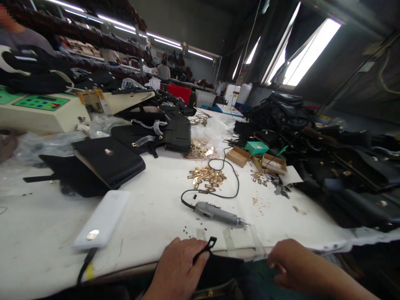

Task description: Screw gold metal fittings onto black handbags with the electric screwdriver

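Observation:
My left hand (179,266) is closed at the table's front edge, thumb and fingers pinching a black leather bag (218,266). A small black tab with a rectangular opening (212,242) sticks up beyond the fingertips. Below the hand, part of the bag with a gold fitting shows at the lower frame edge. My right hand (286,260) hangs over the edge to the right, fingers loosely curled and apart, with nothing visible in them. On the table ahead lies a grey electric screwdriver (218,213), its bit pointing right toward pieces of clear tape.
Gold metal fittings (208,177) lie heaped behind the screwdriver's cable (238,179). Small cardboard boxes (238,156) stand further right. Black bags (109,162) lie left, more are piled right (359,166). A white power bank (104,218) with a cable lies front left. Other people are in the background.

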Tool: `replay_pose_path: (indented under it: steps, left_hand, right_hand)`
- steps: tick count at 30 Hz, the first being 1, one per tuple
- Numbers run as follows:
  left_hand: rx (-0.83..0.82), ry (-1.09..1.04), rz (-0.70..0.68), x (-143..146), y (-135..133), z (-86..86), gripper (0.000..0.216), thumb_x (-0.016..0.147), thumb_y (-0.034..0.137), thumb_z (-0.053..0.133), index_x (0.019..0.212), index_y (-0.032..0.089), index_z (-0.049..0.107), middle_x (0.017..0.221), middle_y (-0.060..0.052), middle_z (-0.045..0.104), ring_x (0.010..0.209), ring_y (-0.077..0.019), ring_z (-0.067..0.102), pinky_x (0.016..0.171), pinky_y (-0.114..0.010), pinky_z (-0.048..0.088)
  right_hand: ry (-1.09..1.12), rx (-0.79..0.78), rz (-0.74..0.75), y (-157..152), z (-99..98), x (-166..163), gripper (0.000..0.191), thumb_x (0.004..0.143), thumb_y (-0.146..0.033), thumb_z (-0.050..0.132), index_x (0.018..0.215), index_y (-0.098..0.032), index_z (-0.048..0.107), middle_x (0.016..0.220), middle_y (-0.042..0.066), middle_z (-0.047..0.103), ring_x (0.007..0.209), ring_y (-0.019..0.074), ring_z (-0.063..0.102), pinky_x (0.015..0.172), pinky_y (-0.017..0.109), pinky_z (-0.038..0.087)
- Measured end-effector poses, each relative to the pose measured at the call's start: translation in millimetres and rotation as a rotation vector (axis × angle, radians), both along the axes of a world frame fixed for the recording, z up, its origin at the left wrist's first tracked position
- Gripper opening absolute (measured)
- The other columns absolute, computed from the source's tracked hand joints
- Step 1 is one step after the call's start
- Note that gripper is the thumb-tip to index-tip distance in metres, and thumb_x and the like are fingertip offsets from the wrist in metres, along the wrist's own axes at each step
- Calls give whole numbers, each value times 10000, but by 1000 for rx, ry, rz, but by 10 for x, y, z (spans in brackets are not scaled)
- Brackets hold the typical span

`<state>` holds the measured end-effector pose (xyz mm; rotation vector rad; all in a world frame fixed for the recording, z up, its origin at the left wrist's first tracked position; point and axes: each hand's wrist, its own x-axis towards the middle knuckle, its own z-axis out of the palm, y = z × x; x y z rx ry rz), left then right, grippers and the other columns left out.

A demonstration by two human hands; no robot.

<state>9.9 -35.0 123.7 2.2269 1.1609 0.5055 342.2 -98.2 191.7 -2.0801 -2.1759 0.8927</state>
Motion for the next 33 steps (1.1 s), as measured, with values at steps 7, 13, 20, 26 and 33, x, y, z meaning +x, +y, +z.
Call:
replay_pose_path:
  steps: [7,13,20,26,33]
  left_hand:
    - [35,-23,7,21,76,13,197,967,282,531,974,315,725,916,25,765,842,-209,695,751,-340,444]
    - [41,-11,-8,6,52,18,186,978,278,533,939,300,714,879,10,707,803,-195,659,715,-326,430]
    - [41,-25,-14,50,83,134,248,1022,310,485,876,262,679,896,1,700,837,-196,644,736,-341,414]
    - [105,-128,152,129,23,83,66,918,283,668,929,253,727,907,-5,752,876,-225,673,829,-385,434]
    - [13,-105,291,221,-78,97,141,914,332,662,981,278,773,980,-3,797,937,-249,704,900,-389,445]
  right_hand:
    - [156,381,-15,1101,-47,-321,216,890,-323,638,1010,-228,791,917,58,770,779,196,690,737,297,513]
    - [2,381,134,1990,-474,-639,247,891,-181,647,1080,-269,779,1112,29,720,824,136,671,781,259,491]
    - [-149,319,106,2110,-573,-705,191,874,-222,632,973,-267,789,1023,29,707,901,177,644,706,253,426]
    - [-223,317,40,2015,-581,-786,240,923,-238,545,984,-268,776,1083,40,710,926,192,638,681,265,391]
    - [-241,295,7,2041,-601,-778,273,974,-325,506,1035,-275,767,1150,42,707,998,207,632,725,273,418]
